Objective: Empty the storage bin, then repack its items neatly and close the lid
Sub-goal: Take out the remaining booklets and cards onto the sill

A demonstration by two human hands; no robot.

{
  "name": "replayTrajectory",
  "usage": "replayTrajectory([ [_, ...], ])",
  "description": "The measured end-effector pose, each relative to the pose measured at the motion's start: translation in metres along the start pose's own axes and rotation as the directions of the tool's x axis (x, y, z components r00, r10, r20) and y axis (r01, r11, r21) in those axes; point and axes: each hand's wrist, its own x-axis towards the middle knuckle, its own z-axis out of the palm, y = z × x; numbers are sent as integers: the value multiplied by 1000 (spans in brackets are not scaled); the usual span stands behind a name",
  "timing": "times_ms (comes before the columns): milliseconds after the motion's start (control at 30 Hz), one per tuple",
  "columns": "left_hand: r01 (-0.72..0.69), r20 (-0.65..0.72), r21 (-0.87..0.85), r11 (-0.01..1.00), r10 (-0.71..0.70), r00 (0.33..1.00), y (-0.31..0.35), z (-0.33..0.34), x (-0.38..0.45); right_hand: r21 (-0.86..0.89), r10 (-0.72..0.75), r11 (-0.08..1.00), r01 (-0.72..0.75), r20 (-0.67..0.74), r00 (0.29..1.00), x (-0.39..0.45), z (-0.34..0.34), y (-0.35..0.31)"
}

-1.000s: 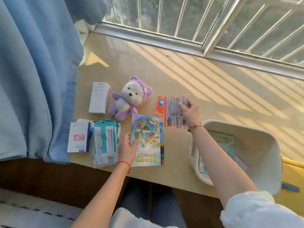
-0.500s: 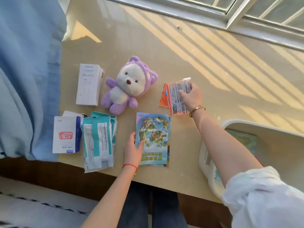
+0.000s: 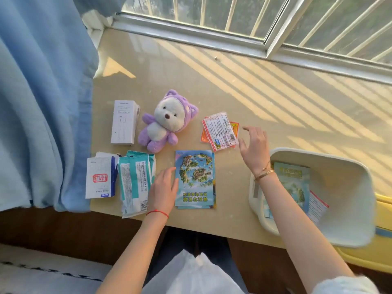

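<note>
The white storage bin stands at the right on the beige table, with a blue-green booklet and a red-edged packet inside. My right hand hovers with spread fingers just right of a clear snack packet that lies on an orange one; it holds nothing. My left hand rests flat against the left edge of a blue map booklet. Further left lie teal wipe packs, a white-and-blue box, a white carton and a purple plush bear.
A blue curtain hangs along the table's left side. The barred window and its sill close the far edge. A yellow object sits right of the bin. The table's near edge runs above my lap.
My right hand has let go of the snack packet, which now lies on the orange one, and has drawn back to the right. My left hand stays at the booklet's edge.
</note>
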Motion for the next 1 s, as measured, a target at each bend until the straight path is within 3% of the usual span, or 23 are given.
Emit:
replayTrajectory([
  [267, -247, 2, 106, 963, 248, 969, 39, -72, -34, -48, 25, 998, -28, -67, 997, -119, -91, 5],
  [467, -365, -6, 125, 923, 368, 930, 74, -90, -64, -29, 107, 993, -111, -120, 987, -187, -136, 32],
  [767, -359, -49, 102, 928, 365, 930, 166, -42, -101, -18, 200, 979, -202, -80, 977, -227, -189, 130],
  [1000, -280, -101, 102, 955, 289, 952, 232, 31, -128, -39, 174, 984, -173, 12, 985, -217, -226, 206],
])
